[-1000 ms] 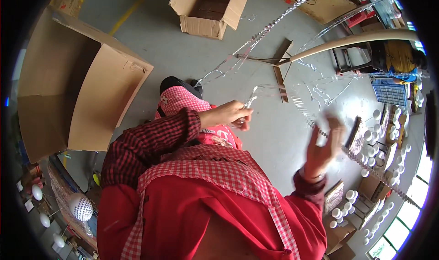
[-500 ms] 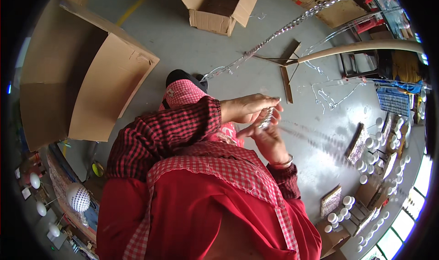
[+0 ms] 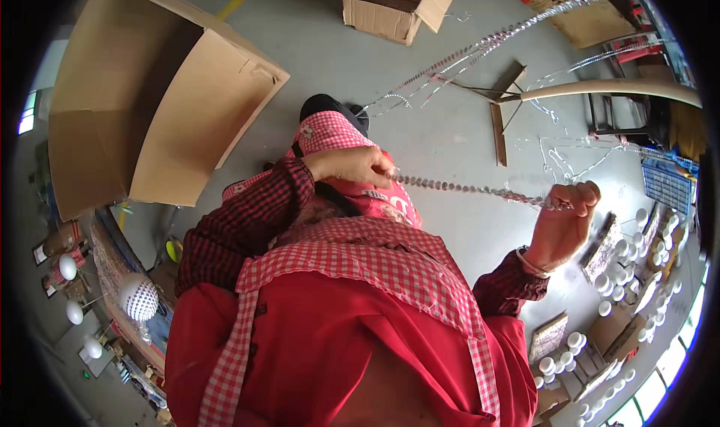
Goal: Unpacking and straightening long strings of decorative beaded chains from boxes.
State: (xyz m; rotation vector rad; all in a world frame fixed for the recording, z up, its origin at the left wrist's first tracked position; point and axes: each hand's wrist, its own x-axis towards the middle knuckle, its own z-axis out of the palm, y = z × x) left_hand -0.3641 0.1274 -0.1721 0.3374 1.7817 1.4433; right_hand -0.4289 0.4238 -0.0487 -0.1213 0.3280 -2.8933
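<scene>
A thin strand of shiny silver beads or sequins (image 3: 465, 187) stretches between my hands, nearly straight and sloping slightly down to the right. My left hand (image 3: 352, 166), above the checked apron on my lap, pinches its left end between closed fingers. Out to the right, my right hand (image 3: 564, 228) is raised, its fingers curled around the strand's other end, with a short bunch showing at the fingertips. Whether more of the strand lies inside either hand is hidden.
A large cardboard box (image 3: 169, 130) stands at left, a smaller open box (image 3: 380, 22) at the far side. Silver strands (image 3: 487, 43) hang across the upper right, near a wooden pole (image 3: 607, 88) on a crossed base. White balls (image 3: 622, 247) on sticks stand right; a studded ball (image 3: 141, 298) sits left.
My hands were together before my lap; now they are wide apart, the right moved out to the right, the left slightly left. The strand is now drawn out between them. The view has shifted slightly.
</scene>
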